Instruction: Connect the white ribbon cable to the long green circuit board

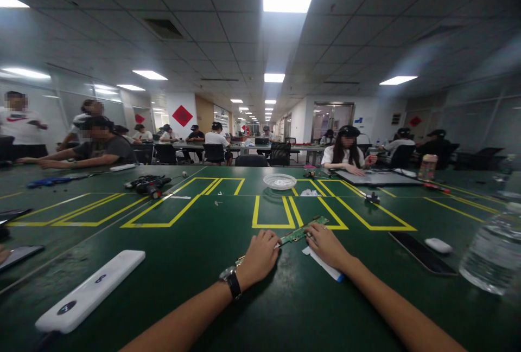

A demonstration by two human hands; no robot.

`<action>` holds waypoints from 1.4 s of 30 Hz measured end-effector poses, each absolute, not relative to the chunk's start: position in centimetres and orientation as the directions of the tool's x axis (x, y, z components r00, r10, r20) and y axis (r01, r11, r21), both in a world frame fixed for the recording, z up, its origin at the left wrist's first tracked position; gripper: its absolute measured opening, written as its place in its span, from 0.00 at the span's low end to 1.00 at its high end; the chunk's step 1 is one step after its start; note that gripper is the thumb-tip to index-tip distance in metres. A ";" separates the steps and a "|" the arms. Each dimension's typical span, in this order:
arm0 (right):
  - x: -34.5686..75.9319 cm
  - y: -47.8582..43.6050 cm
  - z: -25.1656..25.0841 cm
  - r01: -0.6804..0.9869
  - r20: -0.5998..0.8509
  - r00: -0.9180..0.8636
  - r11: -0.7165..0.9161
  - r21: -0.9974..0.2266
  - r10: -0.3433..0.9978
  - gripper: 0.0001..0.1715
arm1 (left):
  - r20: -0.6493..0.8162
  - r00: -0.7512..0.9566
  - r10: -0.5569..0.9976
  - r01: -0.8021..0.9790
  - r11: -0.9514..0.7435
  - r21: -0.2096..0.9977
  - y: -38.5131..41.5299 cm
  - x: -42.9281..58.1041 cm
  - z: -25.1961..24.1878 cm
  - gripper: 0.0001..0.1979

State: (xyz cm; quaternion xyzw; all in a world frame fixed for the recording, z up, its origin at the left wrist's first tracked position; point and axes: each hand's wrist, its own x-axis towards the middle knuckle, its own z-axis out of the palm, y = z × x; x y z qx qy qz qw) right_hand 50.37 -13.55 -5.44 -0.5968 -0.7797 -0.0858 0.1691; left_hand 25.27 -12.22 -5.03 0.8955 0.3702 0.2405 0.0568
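A long, narrow green circuit board (293, 236) lies at a slant on the green table between my two hands. My left hand (260, 255), with a watch at its wrist, is closed over the board's left part; a short end pokes out beyond it near the wrist. My right hand (325, 243) has its fingers bent onto the right part of the board, thumb at the near edge. Beneath my right hand lies a white strip with a blue end (325, 266). The undersides of both hands are hidden.
A white basket (279, 181) stands ahead. On the left lie a white oblong device (91, 289) and dark tools (148, 184). On the right are a phone (422, 253), a white case (438, 245) and a large water bottle (490, 254). A person (345, 151) sits opposite.
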 end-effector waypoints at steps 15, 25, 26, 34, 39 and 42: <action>50.7 -13.8 -5.4 0.968 0.279 -0.228 0.249 -0.041 0.933 0.27 | 0.362 0.621 0.695 0.695 -0.702 0.156 -12.9 25.4 -4.1 0.15; 49.9 -14.3 -4.3 0.998 0.309 -0.066 0.068 0.003 0.949 0.25 | 0.305 0.668 0.679 0.652 -0.731 0.200 -12.6 25.5 -4.5 0.14; 49.9 -14.3 -4.2 0.997 0.286 -0.070 0.075 -0.005 0.956 0.25 | 0.306 0.660 0.686 0.655 -0.725 0.212 -12.6 25.6 -4.6 0.13; 49.9 -14.3 -4.3 0.996 0.317 -0.072 0.086 -0.031 0.946 0.24 | 0.232 0.618 0.751 0.627 -0.649 0.431 -11.9 25.5 -4.0 0.18; 50.1 -14.1 -4.8 0.998 0.280 0.055 -0.051 -0.023 0.958 0.24 | 0.038 0.594 0.804 0.476 -0.389 0.788 -10.7 25.5 -3.4 0.29; 50.6 -13.9 -4.9 0.993 0.279 0.015 0.020 -0.120 0.960 0.19 | -0.131 0.612 0.780 0.298 -0.075 0.952 -10.7 25.9 -3.4 0.24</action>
